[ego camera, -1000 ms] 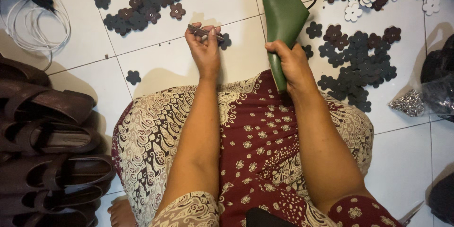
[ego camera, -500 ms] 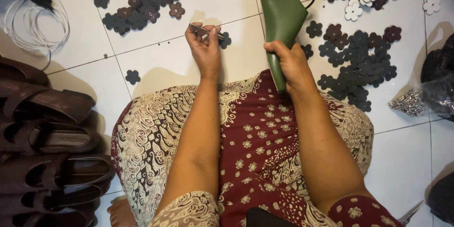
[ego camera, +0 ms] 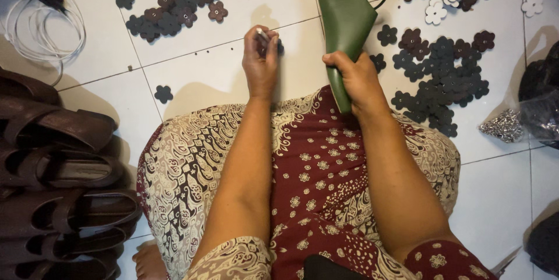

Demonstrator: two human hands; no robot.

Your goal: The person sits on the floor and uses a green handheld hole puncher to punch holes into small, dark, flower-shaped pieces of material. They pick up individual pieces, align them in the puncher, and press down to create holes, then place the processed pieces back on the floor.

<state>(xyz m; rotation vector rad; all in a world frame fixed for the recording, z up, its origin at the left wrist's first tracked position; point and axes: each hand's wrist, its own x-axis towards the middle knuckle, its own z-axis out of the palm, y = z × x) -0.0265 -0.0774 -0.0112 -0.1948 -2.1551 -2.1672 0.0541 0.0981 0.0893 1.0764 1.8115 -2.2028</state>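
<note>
White tiled floor (ego camera: 233,76) beneath both hands. Patterned batik skirt (ego camera: 326,175) just below the wrists. Row of brown sandals (ego camera: 58,169) well to the left of the left hand. Green shoe last (ego camera: 345,15) gripped at its lower end by the right hand (ego camera: 355,76) — fingers wrapped tight, last rising above it. Dark flower cut-outs (ego camera: 437,76) scattered right of that hand; more above the left hand. Left hand (ego camera: 260,58) curled, fingertips pinching a small silvery piece (ego camera: 263,35) — over a dark flower, mostly hidden.
</note>
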